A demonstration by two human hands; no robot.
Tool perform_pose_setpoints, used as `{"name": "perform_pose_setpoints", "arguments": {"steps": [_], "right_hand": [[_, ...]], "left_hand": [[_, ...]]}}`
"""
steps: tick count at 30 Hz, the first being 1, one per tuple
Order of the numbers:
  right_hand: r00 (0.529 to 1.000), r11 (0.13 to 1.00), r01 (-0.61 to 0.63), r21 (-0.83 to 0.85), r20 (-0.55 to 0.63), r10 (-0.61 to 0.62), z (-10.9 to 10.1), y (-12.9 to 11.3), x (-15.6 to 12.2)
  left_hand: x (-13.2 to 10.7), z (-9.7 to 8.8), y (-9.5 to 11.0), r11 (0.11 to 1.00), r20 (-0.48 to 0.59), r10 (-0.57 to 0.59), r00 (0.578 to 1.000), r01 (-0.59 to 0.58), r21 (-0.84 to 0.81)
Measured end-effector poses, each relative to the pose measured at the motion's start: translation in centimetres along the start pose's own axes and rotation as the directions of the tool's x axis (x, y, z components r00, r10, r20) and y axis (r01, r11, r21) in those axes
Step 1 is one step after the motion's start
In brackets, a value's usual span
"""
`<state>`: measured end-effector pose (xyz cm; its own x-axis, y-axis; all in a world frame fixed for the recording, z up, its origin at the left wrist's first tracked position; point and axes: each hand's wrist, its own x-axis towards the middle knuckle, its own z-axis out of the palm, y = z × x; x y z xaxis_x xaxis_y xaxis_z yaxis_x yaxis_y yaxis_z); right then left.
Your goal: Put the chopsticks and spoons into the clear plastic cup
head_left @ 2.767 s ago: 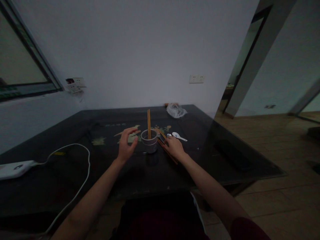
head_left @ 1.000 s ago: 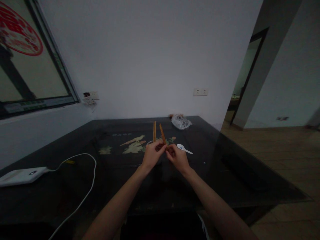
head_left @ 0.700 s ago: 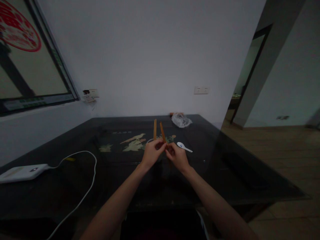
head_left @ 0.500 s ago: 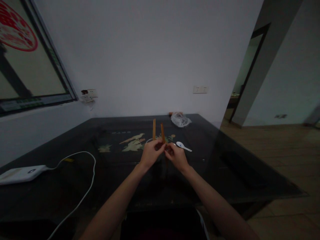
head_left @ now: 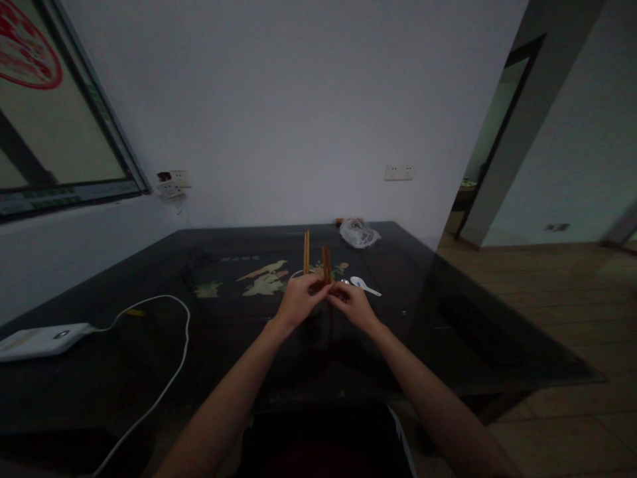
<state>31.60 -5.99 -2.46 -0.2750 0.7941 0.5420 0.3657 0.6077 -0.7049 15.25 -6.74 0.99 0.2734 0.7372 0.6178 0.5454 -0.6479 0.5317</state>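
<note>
My left hand [head_left: 297, 302] and my right hand [head_left: 352, 305] meet over the middle of the dark table [head_left: 223, 372], fingers pinched together on a pair of brown chopsticks [head_left: 326, 265] that stands nearly upright between them. Just behind my left hand another pair of chopsticks [head_left: 306, 252] stands upright in a cup, of which only a bit of pale rim [head_left: 297, 273] shows. A white spoon [head_left: 364, 285] lies on the table just right of my right hand.
A crumpled clear plastic bag [head_left: 358, 233] lies at the table's far edge. On the left a white box [head_left: 40, 339] sits with a white cable [head_left: 164, 338] looping from it. A painted bird motif [head_left: 263, 279] marks the tabletop. Wooden floor and a doorway lie to the right.
My right hand lifted chopsticks off the table and my left hand joined it. Over the last second the held pair has tipped from a slant to nearly upright.
</note>
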Motion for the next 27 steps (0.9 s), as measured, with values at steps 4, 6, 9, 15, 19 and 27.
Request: {"name": "perform_pose_setpoints", "arguments": {"steps": [4, 6, 9, 15, 19, 27], "right_hand": [[1.0, 1.0, 0.007, 0.003, 0.003, -0.007, -0.07, 0.11, -0.03], [1.0, 1.0, 0.012, 0.004, 0.007, -0.012, -0.11, 0.21, -0.05], [1.0, 1.0, 0.012, 0.002, 0.014, -0.012, -0.15, 0.31, -0.06], [0.999, 1.0, 0.02, -0.017, 0.033, -0.02, -0.18, 0.37, 0.05], [0.998, 0.999, 0.025, -0.033, 0.066, -0.023, -0.17, 0.41, 0.08], [0.993, 0.996, 0.048, -0.069, 0.11, -0.041, -0.05, 0.6, -0.06]], "left_hand": [[0.07, -0.15, 0.42, 1.0, -0.006, -0.003, 1.0, 0.003, -0.02], [0.08, -0.22, 0.58, 1.0, -0.011, -0.005, 1.0, 0.005, -0.025], [0.08, -0.27, 0.59, 0.999, -0.019, -0.01, 1.0, 0.009, -0.032], [0.05, -0.2, 0.41, 0.998, -0.012, -0.039, 0.999, 0.038, -0.056], [0.06, -0.19, 0.46, 0.993, 0.007, -0.068, 0.998, 0.068, -0.093], [0.16, -0.11, 0.64, 0.987, 0.009, -0.078, 0.997, 0.078, -0.142]]}}
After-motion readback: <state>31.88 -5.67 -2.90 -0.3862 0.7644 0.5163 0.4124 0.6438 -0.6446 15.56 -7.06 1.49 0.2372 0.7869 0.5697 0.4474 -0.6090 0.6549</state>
